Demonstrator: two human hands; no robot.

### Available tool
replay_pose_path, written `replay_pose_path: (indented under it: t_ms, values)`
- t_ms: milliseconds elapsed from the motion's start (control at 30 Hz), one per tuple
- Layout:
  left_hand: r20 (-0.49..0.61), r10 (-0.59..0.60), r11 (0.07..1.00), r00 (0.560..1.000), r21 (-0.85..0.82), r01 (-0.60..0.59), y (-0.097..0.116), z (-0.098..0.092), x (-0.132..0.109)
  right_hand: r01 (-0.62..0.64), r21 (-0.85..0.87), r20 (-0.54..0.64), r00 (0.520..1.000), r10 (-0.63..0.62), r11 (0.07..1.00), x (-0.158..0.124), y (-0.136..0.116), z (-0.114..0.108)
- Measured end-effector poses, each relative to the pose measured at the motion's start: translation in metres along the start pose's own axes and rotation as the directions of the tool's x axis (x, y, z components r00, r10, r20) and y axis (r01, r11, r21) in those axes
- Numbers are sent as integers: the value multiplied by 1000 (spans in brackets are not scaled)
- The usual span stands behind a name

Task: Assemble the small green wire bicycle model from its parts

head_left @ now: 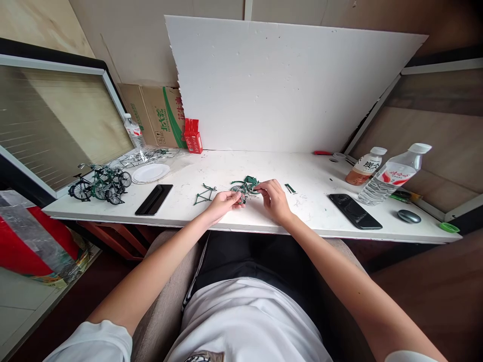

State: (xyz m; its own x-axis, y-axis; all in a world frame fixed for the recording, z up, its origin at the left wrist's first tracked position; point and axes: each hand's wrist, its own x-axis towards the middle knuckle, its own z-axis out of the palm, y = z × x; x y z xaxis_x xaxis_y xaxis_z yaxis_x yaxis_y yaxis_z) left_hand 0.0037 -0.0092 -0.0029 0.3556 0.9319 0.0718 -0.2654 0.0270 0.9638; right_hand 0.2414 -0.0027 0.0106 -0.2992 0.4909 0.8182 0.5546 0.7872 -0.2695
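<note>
Your left hand (223, 202) and right hand (274, 199) pinch a small green metal bicycle part cluster (244, 187) at the middle of the white surface (211, 173).
A slipped grip could scatter tiny pieces toward the loose green frame (204, 195) or off the near edge.

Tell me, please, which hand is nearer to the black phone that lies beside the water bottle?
The right hand. It is at the table's middle, on the small green parts, with the black phone off to its right. The left hand is farther away, on the other side of the parts.
</note>
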Motion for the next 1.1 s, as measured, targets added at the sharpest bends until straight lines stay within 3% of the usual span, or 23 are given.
replay_pose_path:
  t_ms: [1100]
  values:
    - [-28, 22, 997, 999, 79, -20, -1, 2, 1, -4, -36, 61, 998, 6, 999, -3, 1, 1]
